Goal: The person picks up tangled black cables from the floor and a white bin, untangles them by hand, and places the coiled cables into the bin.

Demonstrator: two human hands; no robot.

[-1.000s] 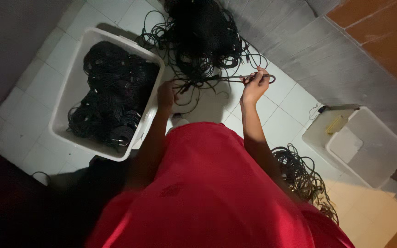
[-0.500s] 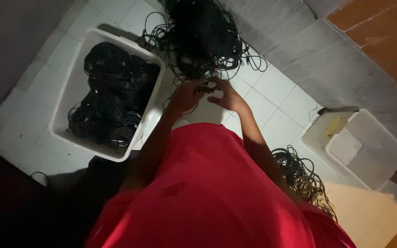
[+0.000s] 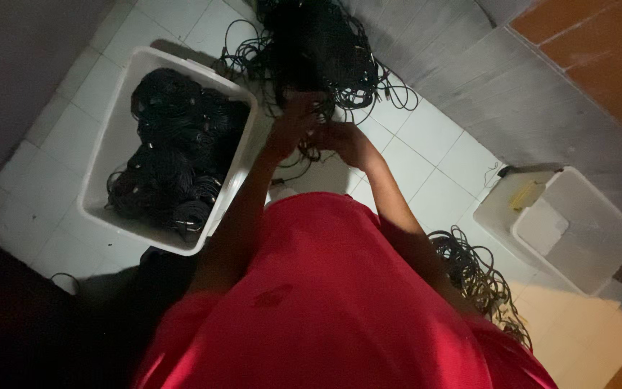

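My left hand [image 3: 291, 128] and my right hand [image 3: 345, 138] meet close together above the white tiled floor, both closed on thin black cable [image 3: 312, 153] that trails from a big tangled heap of black cables [image 3: 318, 50] just beyond them. Loops of that cable hang below my fingers. To the left of my left forearm stands a white plastic tub [image 3: 120, 122] filled with coiled black cables [image 3: 170, 151]. My red shirt fills the lower middle of the view and hides the floor under me.
A second white tub [image 3: 599, 245] with a lid and a yellowish item stands at the right by the grey wall. Another loose pile of black cable [image 3: 473, 270] lies by my right arm. The left and lower left are dark.
My right hand, stretched out to the right a second ago, has come in to meet my left hand. Both hands have risen slightly toward the cable heap.
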